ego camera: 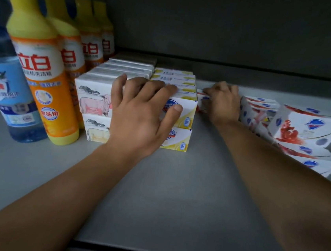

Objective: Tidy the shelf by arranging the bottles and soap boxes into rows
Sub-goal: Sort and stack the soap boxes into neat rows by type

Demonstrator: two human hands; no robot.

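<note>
The stacked yellow boxes (182,110) are covered by the spread left hand (141,110); a red box (201,98) is gripped by the right hand (223,103).

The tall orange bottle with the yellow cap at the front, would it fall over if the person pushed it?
Probably, if pushed up high. The orange bottle is tall with a narrow neck and stands on a small base, so a high push may tip it. Pushed low, it would likelier slide on the smooth grey shelf. It looks full, so fairly heavy.
</note>
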